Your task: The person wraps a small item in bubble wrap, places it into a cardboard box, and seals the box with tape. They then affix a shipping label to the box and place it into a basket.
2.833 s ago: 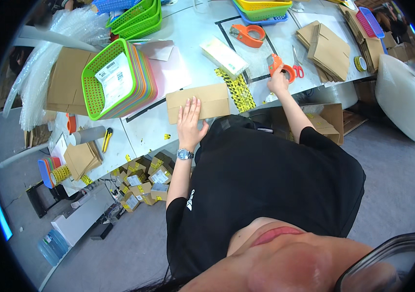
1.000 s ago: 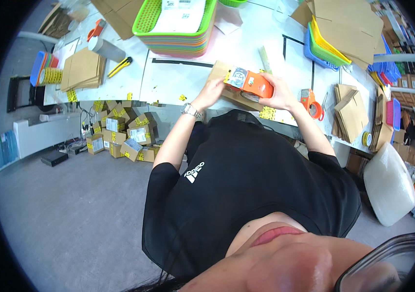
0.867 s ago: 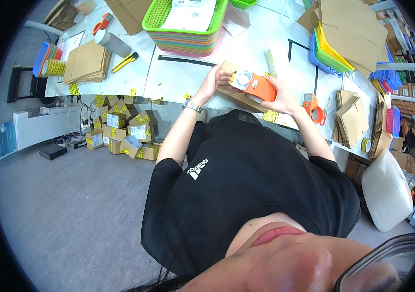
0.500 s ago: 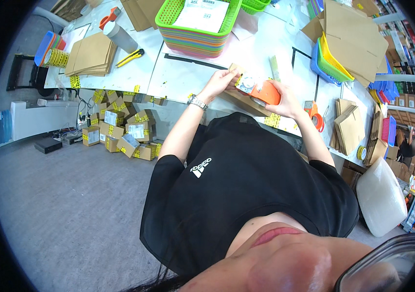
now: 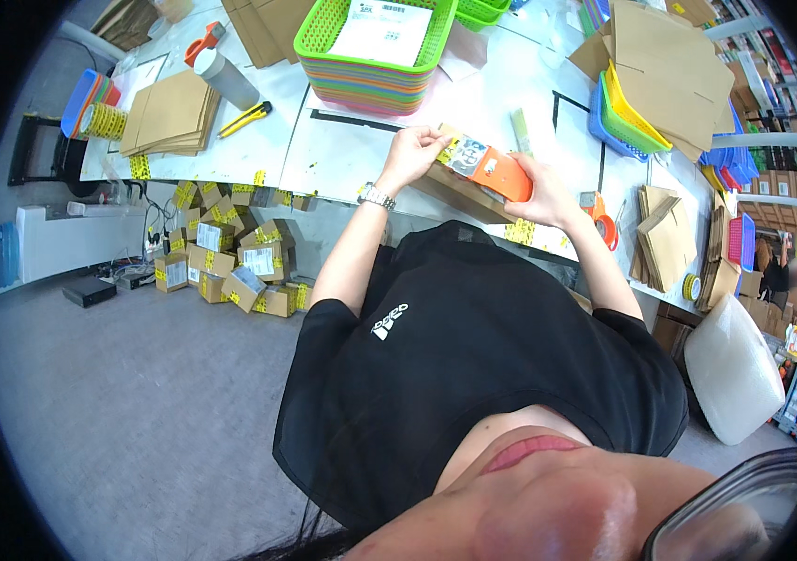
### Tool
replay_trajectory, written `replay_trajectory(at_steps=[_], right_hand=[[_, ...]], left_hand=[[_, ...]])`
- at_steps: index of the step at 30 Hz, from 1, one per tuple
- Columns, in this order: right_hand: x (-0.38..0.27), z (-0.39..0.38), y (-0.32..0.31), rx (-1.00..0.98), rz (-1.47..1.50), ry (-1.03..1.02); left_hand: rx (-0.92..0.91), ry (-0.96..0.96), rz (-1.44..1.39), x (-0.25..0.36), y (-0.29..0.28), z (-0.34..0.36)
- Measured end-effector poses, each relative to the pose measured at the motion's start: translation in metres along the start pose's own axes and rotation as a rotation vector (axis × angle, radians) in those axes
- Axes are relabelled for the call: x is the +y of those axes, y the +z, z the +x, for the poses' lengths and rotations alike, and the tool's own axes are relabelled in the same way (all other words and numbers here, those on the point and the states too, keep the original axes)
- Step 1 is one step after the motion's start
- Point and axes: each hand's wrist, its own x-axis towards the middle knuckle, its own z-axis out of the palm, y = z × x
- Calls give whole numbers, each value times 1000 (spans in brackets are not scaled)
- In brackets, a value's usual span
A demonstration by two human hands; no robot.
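An orange tape dispenser [image 5: 503,176] with a clear-and-metal front end is gripped in my right hand [image 5: 545,194], fingers wrapped round its back. Yellow printed tape [image 5: 452,151] shows at its front. My left hand [image 5: 415,157], a metal watch on the wrist, is closed in a pinch right beside that tape; a small brown patch shows past the fingertips, and what they hold I cannot make out. Below both hands, a brown cardboard surface [image 5: 466,197] lies along the table's near edge, partly hidden by the hands.
Stacked baskets [image 5: 370,86] with a white paper stand beyond my hands. Leftward lie a yellow cutter [image 5: 245,121], a grey bottle [image 5: 226,78] and flat cardboard [image 5: 170,114]. Rightward are another orange dispenser [image 5: 601,221], cardboard pieces [image 5: 665,238] and baskets [image 5: 624,126]. Taped boxes [image 5: 241,262] are piled under the table.
The dispenser has shifted slightly left and turned so that more of its front and the yellow tape show. My left hand has moved slightly left, still pinched.
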Motion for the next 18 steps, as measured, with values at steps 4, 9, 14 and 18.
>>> replay_trajectory(at_steps=[4,9,14,18], right_hand=[[-2,3,-2,0,-31,20],[1,1,-15,-90,-113,78],[6,2,-7,-26,-94,35],[5,4,-9,-42,-91,39]], left_hand=[[101,28,-5,-10,-20,6],[139,-142,-52,-41,-85,18],[201,-279,-8,-31,-69,13],[221,-304,-6,-53,-65,6]])
